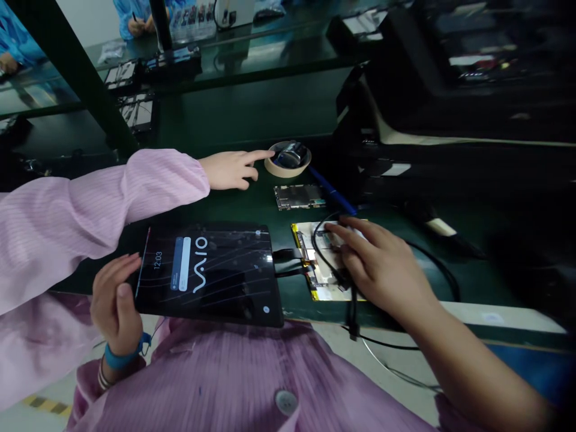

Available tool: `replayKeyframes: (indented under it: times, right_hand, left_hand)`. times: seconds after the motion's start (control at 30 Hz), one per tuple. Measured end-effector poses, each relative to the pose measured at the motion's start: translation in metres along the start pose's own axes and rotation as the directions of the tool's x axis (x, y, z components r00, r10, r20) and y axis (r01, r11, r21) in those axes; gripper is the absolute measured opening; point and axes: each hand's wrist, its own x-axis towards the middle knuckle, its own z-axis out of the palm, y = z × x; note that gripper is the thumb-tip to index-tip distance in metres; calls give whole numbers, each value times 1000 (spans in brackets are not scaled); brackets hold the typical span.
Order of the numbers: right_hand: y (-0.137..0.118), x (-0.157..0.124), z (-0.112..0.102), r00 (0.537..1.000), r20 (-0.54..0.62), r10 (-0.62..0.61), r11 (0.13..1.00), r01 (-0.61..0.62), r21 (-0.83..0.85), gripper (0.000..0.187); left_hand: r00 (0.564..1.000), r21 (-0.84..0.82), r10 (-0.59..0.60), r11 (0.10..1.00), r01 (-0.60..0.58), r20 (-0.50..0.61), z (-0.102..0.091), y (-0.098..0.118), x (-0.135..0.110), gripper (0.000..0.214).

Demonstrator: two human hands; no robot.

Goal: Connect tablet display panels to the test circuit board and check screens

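Observation:
My left hand [117, 303], with a blue wrist strap, grips the left edge of a lit tablet screen [229, 276] showing "VAIO" and 12:03. Short black flat cables join the screen to an opened tablet body [321, 285] with a circuit board and yellow tape at its edge. Over that body lies my right hand [382, 261], its fingers apart and its fingertips on the board. A black cable [320, 243] loops under the fingers, and its plug hangs below the bench edge. My right thumb is hidden.
A co-worker's hand [231, 170] in a pink sleeve reaches from the left to a tape roll [285, 174] with a dark shiny object inside. A loose circuit board [299, 197] and a blue pen-like tool [333, 191] lie nearby. Black equipment [432, 90] stands at the right.

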Motion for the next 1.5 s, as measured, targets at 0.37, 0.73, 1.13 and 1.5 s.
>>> replayKeyframes:
  times: [0.37,0.73,1.13,1.5]
  right_hand:
    - [1,-1,2,1000,-4,29,999,-28,43,39]
    - [-1,-1,3,999,-45,-1,1000,2,17,41]
    - [0,0,1,1000,-27,15,996,-13,85,41]
    - [-114,-5,-35,824,-286,-489,821,546,168,22]
  left_hand:
    - [948,147,316,939,-311,-16,10,41,26,33]
    - [963,123,85,991,-54,-255,-14,23,-10,34]
    - [986,378,28,925,37,-167,-9,27,7,31]
    - [852,-231,-480,871,433,-211,7,-23,-10,54]
